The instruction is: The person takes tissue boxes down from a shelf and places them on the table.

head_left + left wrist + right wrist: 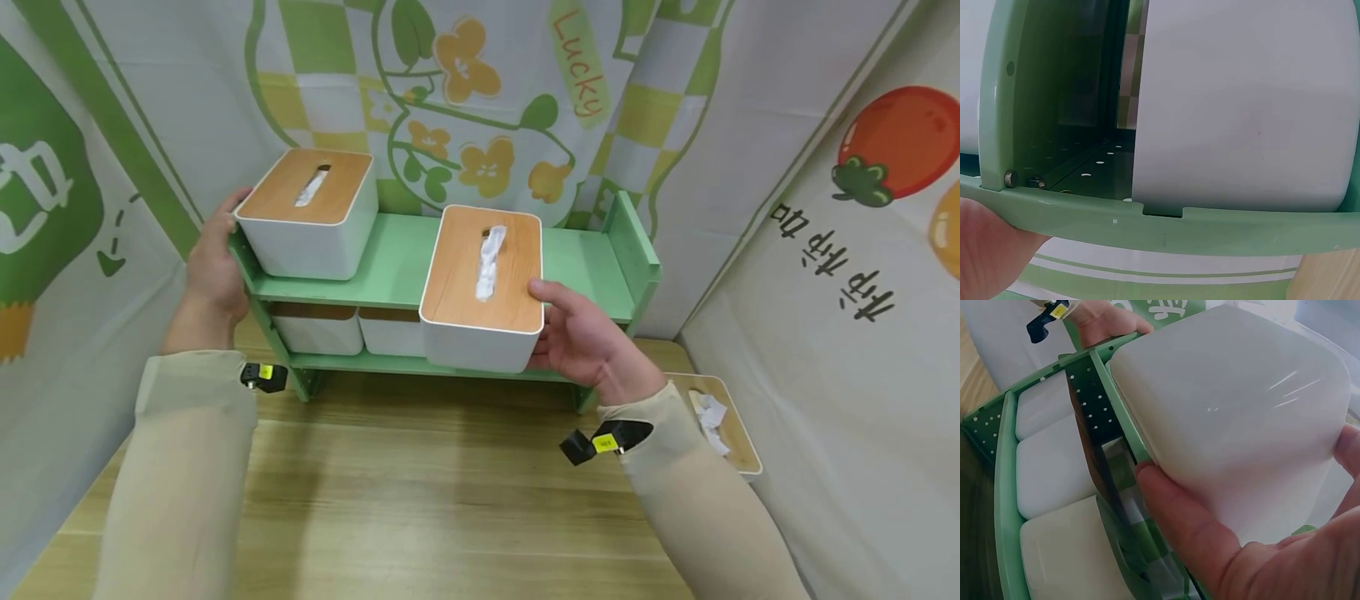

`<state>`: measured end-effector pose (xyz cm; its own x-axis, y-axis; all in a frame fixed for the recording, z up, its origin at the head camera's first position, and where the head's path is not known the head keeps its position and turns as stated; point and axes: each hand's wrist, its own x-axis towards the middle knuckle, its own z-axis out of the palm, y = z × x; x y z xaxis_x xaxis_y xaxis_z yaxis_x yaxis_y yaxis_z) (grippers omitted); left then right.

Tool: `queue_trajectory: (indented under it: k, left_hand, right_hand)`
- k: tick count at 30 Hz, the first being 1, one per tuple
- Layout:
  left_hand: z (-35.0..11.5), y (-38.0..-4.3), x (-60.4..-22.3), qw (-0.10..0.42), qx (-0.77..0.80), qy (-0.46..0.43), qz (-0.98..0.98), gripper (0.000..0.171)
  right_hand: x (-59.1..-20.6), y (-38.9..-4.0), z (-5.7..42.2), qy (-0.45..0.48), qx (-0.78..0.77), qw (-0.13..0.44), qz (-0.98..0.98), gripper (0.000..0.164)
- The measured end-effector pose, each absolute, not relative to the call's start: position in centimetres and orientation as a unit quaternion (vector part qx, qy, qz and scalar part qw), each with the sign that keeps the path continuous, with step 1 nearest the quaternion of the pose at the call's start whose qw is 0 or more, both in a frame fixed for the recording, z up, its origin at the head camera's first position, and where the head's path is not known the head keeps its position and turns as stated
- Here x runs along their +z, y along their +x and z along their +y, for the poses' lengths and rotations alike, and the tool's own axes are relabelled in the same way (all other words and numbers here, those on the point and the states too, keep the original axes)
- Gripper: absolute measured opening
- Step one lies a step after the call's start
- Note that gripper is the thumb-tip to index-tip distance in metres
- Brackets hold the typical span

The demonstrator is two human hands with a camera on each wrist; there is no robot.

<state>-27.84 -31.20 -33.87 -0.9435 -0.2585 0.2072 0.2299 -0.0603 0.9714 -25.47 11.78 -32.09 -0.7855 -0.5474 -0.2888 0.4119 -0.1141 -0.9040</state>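
From the head view, the right hand (581, 346) held a tissue box (480, 317), near the centre, from that box's four o'clock: thumb on the edge of the lid (459, 287), fingers low on the wall. That grip, thumb above and fingers below, presumably kept the box level while leaving the tuft of tissue (489, 262) uncrushed. The box was in front of the shelf (401, 258). At nine o'clock the left hand (213, 279) lay against the shelf's end, probably to steady it; whether its fingers curled round could not be told. A second tissue box (300, 217) stood at ten o'clock on the upper tier, snug to the end, perhaps to leave room alongside. At four o'clock a white-rimmed box (738, 433) was apart from the shelf, crumpled tissue (712, 417) on its top.

In the left wrist view, the left hand showed at eight o'clock beside a green rail (1104, 215), which likely served to keep a white box wall (1247, 106) at two o'clock from slipping out.

In the right wrist view, the held box filled two o'clock, its smooth base spanned by spread thumb and fingers. Lower-tier boxes (1054, 465) ran from ten to seven o'clock in a tight row, apparently to save space.
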Motion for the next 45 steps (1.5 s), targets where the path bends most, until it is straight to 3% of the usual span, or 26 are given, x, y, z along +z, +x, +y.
queue_trajectory:
  k: [17,45]
  left_hand:
    - [-31.2,-28.0,-33.8,0.160,-0.734,0.008,-0.660,0.050]
    - [-31.2,-28.1,-33.9,0.161,-0.736,0.015,-0.657,0.050]
  right_hand:
    - [-33.4,-23.3,12.2,-0.101,-0.775,0.316,0.538,0.076]
    - [-35.2,-19.5,11.8,-0.115,-0.776,0.362,0.504,0.080]
